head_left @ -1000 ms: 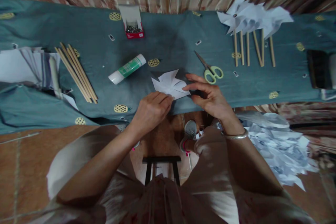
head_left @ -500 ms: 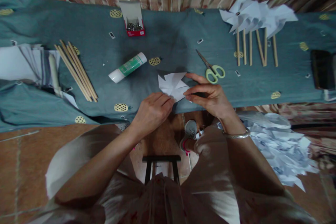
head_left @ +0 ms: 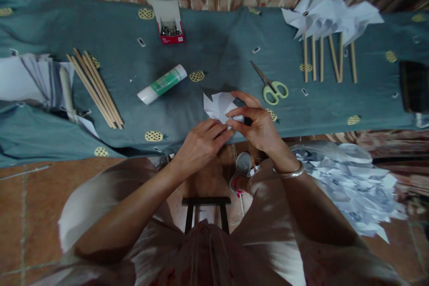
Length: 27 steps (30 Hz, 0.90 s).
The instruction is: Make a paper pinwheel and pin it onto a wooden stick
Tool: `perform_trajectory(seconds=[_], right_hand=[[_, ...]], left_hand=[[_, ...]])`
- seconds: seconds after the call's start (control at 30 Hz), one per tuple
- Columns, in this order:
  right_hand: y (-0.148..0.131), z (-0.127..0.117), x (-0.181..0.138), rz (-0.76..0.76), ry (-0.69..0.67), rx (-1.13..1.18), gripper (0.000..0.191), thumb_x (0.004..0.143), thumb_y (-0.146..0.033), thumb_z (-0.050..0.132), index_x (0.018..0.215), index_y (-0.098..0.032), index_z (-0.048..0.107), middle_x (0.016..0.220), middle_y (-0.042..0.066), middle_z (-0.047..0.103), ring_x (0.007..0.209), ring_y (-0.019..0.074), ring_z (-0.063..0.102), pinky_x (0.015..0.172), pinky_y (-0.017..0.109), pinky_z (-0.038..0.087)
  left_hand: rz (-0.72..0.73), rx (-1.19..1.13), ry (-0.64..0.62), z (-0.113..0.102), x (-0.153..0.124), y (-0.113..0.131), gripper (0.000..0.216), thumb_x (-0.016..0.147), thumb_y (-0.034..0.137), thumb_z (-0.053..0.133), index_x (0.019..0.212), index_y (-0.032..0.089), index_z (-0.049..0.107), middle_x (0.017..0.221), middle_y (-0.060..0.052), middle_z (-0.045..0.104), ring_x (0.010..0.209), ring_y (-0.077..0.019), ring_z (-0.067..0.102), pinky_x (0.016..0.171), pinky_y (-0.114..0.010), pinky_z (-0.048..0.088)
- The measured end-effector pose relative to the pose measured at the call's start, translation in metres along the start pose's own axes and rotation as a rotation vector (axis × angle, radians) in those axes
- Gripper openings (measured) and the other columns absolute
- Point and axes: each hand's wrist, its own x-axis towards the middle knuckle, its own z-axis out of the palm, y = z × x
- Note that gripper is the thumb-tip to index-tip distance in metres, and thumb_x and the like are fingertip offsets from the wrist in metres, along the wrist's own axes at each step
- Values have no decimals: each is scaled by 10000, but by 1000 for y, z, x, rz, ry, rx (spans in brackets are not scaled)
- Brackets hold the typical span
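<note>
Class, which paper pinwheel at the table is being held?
The pinwheel held by the left hand and right hand; the others, bearing wooden sticks, lie grouped farther right.

Paper point(head_left: 217, 106) is white, pineapple-print cloth point(head_left: 114, 31) seemingly teal.

Left hand point(head_left: 203, 143) and right hand point(head_left: 259, 128) sit close together, fingers point(head_left: 244, 111) bent, forearms point(head_left: 134, 208) angled inward.

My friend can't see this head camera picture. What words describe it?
A person's left hand and right hand hold a folded white paper pinwheel over a patterned teal cloth. Beyond are a white tube with a green label, green-handled scissors and an open red-and-white box; long wooden sticks lie left, white paper pinwheels on sticks right.
</note>
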Motion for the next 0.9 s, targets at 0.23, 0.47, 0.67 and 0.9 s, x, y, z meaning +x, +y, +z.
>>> perform_trajectory(seconds=[0.23, 0.47, 0.67, 0.9], right_hand=[[0, -4, -4, 7, 27, -17, 56, 819, -253, 749, 873, -262, 746, 1385, 41, 647, 1351, 286, 545, 1162, 556, 411], [-1, -5, -6, 6, 42, -23, 42, 840, -242, 710, 850, -258, 747, 1350, 47, 670, 1325, 285, 573, 1145, 552, 440], [-4, -7, -6, 34, 38, -41, 66, 834, -228, 692, 802, -252, 744, 1334, 40, 676, 1320, 289, 579, 1144, 561, 447], [-8, 0, -3, 40, 76, -65, 98, 844, -196, 650, 788, -246, 714, 1353, 72, 661, 1329, 298, 565, 1157, 585, 435]], left_hand=[[-21, -6, -27, -1, 3, -1, 181, 994, 122, 501, 1073, 124, 665, 1001, -73, 709, 967, -200, 614, 835, -324, 564], [-35, -34, 4, 1, 2, -2, 175, 1000, 143, 508, 1058, 121, 671, 989, -72, 712, 947, -191, 609, 822, -319, 565], [-40, -31, 5, 1, 2, -1, 170, 1002, 150, 510, 1049, 126, 672, 977, -64, 709, 934, -188, 611, 812, -312, 565], [-40, -13, -11, 1, 2, -1, 189, 1005, 142, 491, 1079, 119, 663, 979, -71, 704, 944, -196, 608, 814, -323, 568]])
